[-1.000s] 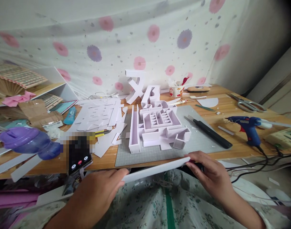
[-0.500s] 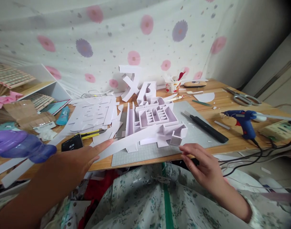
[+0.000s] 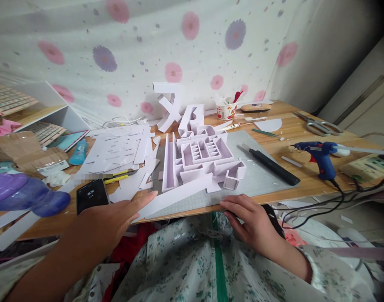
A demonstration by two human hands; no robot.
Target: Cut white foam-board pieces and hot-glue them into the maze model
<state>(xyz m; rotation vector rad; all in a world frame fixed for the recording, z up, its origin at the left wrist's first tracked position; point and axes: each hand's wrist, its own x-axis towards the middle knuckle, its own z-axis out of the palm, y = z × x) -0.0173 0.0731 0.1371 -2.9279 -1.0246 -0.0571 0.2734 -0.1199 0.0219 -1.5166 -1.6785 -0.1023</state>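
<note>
Laying the left hand (image 3: 116,220) flat at lower left of centre, fingers straight and a little spread, fingertips touching the near end of the long white strip (image 3: 179,193). Pinching nothing, only pressing down from above. Finding that strip slanted across the near edge of the cutting mat (image 3: 264,178), its far end close against the foot of the white foam-board model (image 3: 204,153) at mid-frame. Resting the right hand (image 3: 253,218) at the front edge of the desk (image 3: 308,176), lower right of centre, fingers loosely curled, gripping nothing that can be made out. Hard to tell what the dark shape beneath it is.

Judging the risks:
- Pushing the strip forward would probably drive its far end into the model's thin walls and the small open box at its right corner, loosening them.
- Swinging the left wrist outward could knock the phone (image 3: 91,193) just beside it, near the desk edge, or the purple bottle (image 3: 24,195) at far left.
- Catching the cable trailing off the desk could drag the blue glue gun (image 3: 317,153) at right of frame.
</note>
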